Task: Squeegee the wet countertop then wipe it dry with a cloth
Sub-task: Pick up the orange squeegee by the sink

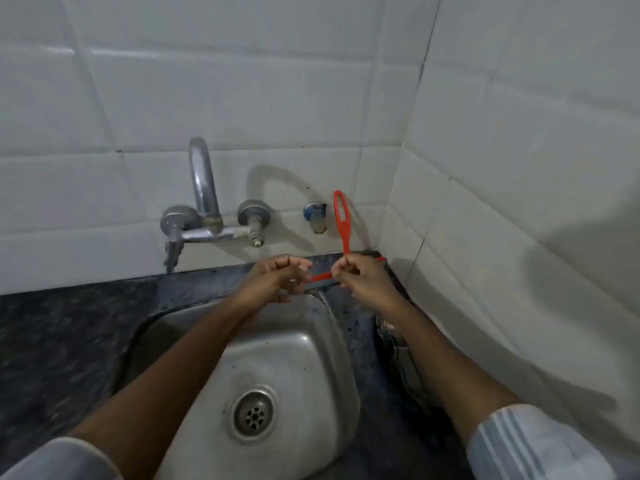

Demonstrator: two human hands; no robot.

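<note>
A red squeegee [341,220] stands with its looped handle pointing up against the tiled wall, its blade low over the dark speckled countertop [79,327] behind the sink. My right hand [360,275] grips it where the handle meets the blade. My left hand [273,278] holds the blade's left end, fingers curled. A crumpled greyish cloth [401,355] lies on the counter under my right forearm, mostly hidden.
A steel sink [304,344] with a round drain sits below my arms. A chrome wall tap [204,202] and a small blue-capped valve [314,216] stick out of the white tiles. A tiled side wall [519,237] closes the corner on the right.
</note>
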